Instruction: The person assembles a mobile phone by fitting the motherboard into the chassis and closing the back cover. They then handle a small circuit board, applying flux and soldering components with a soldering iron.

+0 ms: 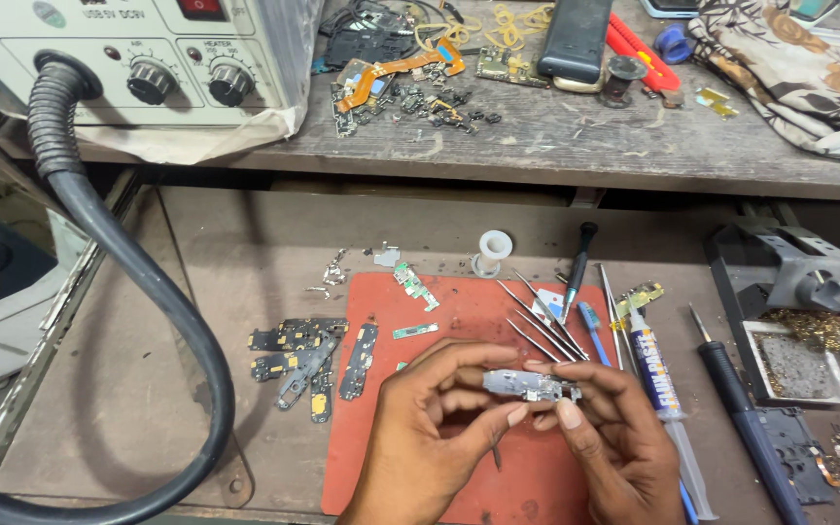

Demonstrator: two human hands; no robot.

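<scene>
My left hand [435,428] and my right hand [610,437] meet over a red work mat [459,311], and together they pinch a small grey circuit part [532,386] with metal bits on it. The left fingers hold its left end, the right thumb and fingers its right end. A thin dark pin pokes down below the left fingers. Several tweezers [542,321] lie on the mat just beyond the hands.
Several small dark circuit boards [308,360] lie left of the mat. A syringe tube [658,374], a soldering iron [741,408] and its stand [789,277] sit to the right. A hot-air station [148,58] with a thick black hose [148,282] is on the left; the upper shelf holds loose parts.
</scene>
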